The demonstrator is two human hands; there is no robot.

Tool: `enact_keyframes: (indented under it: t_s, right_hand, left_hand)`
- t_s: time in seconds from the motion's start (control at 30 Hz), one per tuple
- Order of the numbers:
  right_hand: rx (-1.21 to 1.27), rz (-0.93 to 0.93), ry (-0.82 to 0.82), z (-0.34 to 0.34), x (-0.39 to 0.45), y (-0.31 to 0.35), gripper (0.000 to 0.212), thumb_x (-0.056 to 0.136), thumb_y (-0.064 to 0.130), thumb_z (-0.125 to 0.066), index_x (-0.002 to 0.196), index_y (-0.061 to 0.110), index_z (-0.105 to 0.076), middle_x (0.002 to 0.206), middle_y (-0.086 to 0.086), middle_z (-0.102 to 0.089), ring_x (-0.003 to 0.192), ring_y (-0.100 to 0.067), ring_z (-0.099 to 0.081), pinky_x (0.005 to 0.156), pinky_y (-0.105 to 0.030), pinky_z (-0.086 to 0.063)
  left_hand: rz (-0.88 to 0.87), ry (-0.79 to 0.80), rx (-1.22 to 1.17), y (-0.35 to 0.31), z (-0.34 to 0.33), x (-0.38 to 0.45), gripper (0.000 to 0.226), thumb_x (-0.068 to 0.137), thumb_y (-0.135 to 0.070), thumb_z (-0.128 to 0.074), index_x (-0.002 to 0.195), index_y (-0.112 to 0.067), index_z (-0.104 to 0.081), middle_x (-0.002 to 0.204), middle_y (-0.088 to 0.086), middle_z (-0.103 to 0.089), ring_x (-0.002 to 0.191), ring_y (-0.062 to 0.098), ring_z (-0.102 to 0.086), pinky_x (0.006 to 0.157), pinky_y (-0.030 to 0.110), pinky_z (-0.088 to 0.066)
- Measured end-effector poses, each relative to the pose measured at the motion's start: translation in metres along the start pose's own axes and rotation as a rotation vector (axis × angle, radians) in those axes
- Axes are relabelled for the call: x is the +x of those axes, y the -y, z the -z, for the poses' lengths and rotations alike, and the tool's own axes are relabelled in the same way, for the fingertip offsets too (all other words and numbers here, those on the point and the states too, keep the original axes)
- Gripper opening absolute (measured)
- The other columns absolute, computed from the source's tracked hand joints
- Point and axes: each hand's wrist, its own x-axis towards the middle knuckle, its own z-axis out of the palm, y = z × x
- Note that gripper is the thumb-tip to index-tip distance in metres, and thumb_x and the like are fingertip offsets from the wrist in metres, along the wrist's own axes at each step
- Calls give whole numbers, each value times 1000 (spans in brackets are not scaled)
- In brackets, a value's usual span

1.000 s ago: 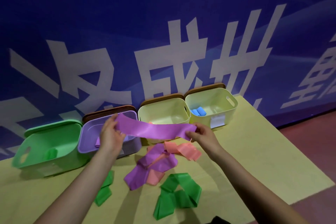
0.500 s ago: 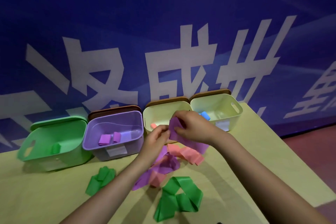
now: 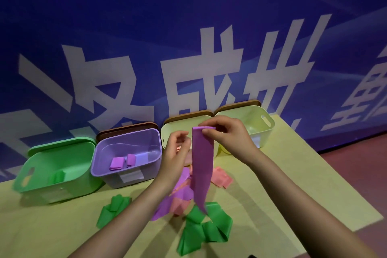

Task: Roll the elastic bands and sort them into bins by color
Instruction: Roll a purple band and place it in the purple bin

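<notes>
Four bins line the tabletop's far edge: green bin, purple bin, and two pale yellow bins. Over the middle, the right hand pinches the folded top of a purple band that hangs down toward the loose bands. Just beside the strip, the left hand has its fingers loosely curled, holding nothing. Bare tabletop lies along the right edge.

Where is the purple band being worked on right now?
In the head view, the purple band hangs centre frame, pinched at its top by the right hand, with the left hand beside it, above the loose bands on the table.
</notes>
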Motion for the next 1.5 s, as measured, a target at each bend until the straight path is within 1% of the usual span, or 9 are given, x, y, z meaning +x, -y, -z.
enact_keyframes:
  t_s: [0.17, 0.3, 0.43, 0.53, 0.73, 0.9, 1.13, 1.3, 1.5]
  right_hand:
    - [37, -1, -2, -4, 5, -3, 19, 87, 7, -66, 97, 22, -74, 88, 7, -69, 83, 1, -61, 75, -12, -44]
    - [134, -4, -79, -12, 9, -4, 20, 88, 6, -64, 101, 18, -74, 90, 4, -69, 88, -1, -62, 79, -13, -44]
    - [232, -100, -132, -21, 7, -10, 23, 96, 19, -55, 115, 19, -67, 112, 4, -66, 103, -2, -60, 88, -16, -47]
    - [319, -303, -13, -29, 4, -21, 23, 100, 35, -44, 97, 26, -66, 96, 9, -65, 89, -5, -60, 81, -24, -49]
    - [227, -280, 168, -44, -14, -39, 40, 94, 41, -55, 62, 20, -46, 59, 6, -40, 57, -8, -37, 54, -27, -29]
    - [414, -367, 226, -48, -20, -41, 24, 90, 30, -63, 79, 9, -61, 66, 0, -55, 58, -7, -48, 52, -19, -37]
    - [466, -407, 296, -51, -18, -46, 24, 85, 40, -66, 75, 18, -67, 71, 1, -63, 67, -11, -55, 61, -22, -41]
    - [452, -419, 391, -48, -17, -46, 47, 72, 42, -76, 98, 3, -69, 89, -9, -68, 82, -19, -63, 73, -28, -49]
    - [433, -380, 397, -50, -8, -42, 36, 68, 38, -77, 93, 12, -73, 92, -5, -72, 86, -18, -66, 81, -31, -51]
  left_hand:
    - [-6, 92, 4, -15, -7, 5, 37, 91, -49, -42, 112, -26, -62, 113, -3, -64, 112, 12, -58, 100, 33, -44]
    - [9, 63, -55, -29, -23, 3, 23, 101, -19, -41, 89, -22, -61, 83, -5, -61, 78, 4, -55, 76, 24, -46]
    - [33, -76, -139, -32, -25, 8, 23, 100, -22, -45, 84, -21, -61, 79, 4, -57, 75, 14, -52, 69, 28, -41]
    - [96, -136, -349, -41, -21, 14, 23, 100, -21, -46, 82, -19, -60, 71, 0, -59, 67, 10, -56, 63, 25, -43]
    - [266, -58, -655, -48, -5, 23, 39, 100, -40, -37, 119, -16, -61, 118, 12, -67, 108, 24, -63, 91, 37, -50]
    - [265, -20, -774, -44, -5, 19, 33, 101, -38, -34, 128, -34, -53, 101, 6, -71, 86, 19, -66, 80, 34, -55]
    - [385, -67, -712, -36, 1, 20, 28, 99, -25, -44, 106, -7, -65, 90, 6, -72, 94, 20, -65, 75, 29, -56]
    - [287, 21, -603, -48, 5, 19, 29, 100, -31, -41, 116, -16, -60, 108, 10, -70, 99, 25, -68, 82, 36, -57]
    - [174, 83, -507, -60, 4, 17, 29, 100, -27, -41, 118, -29, -63, 85, 5, -65, 79, 20, -63, 77, 36, -52]
